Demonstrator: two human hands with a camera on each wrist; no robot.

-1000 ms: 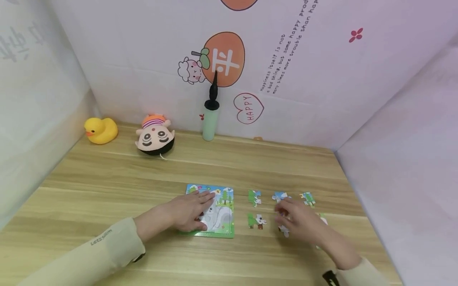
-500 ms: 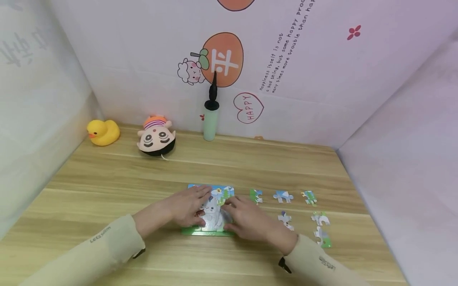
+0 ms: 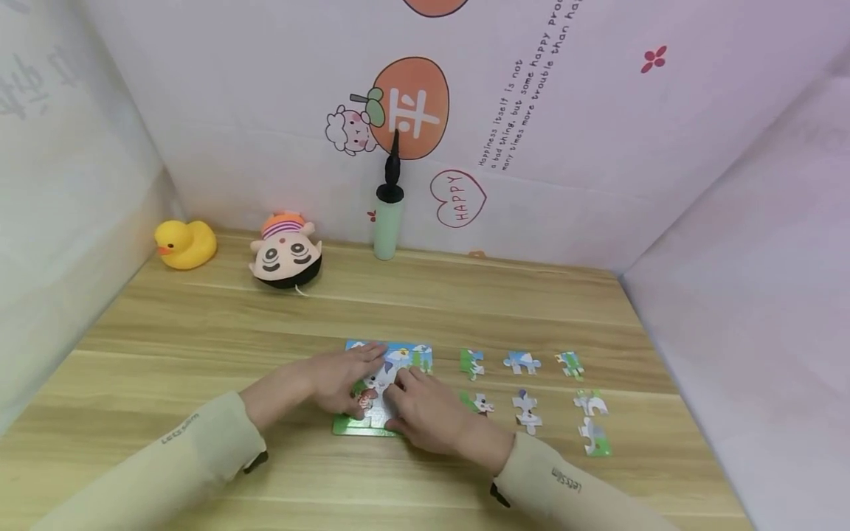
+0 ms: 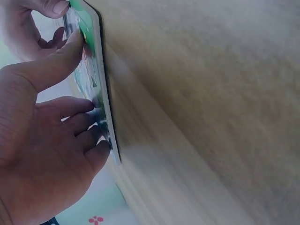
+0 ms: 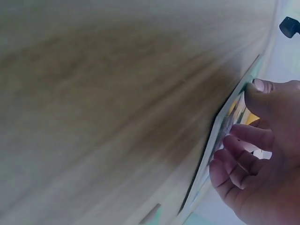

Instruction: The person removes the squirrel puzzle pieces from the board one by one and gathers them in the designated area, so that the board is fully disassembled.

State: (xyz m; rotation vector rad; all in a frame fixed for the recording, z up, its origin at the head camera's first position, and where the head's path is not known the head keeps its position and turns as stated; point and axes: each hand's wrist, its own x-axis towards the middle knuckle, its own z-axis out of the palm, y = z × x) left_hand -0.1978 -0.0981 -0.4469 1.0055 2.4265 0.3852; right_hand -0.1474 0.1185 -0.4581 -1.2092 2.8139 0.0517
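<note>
A small picture puzzle board (image 3: pixel 365 432) with a green lower border and a blue top lies on the wooden table. My left hand (image 3: pixel 341 377) rests on its left part, fingers extended over the picture, as the left wrist view also shows. On the right part of the board, my right hand (image 3: pixel 425 409) touches the picture with bent fingers. The thumb (image 5: pixel 259 86) in the right wrist view lies at the board's near edge. No loose piece shows in either hand. The area under the right palm is hidden.
Several loose jigsaw pieces lie right of the board, such as a blue one (image 3: pixel 522 361), a grey one (image 3: pixel 527 411) and a green corner one (image 3: pixel 596 440). Along the back wall stand a yellow duck (image 3: pixel 188 245), a plush doll (image 3: pixel 287 252) and a green pump (image 3: pixel 387 230).
My right hand has moved left from the loose pieces onto the puzzle board, then slightly farther left across it. The pieces it covered now show. The left hand stays on the board.
</note>
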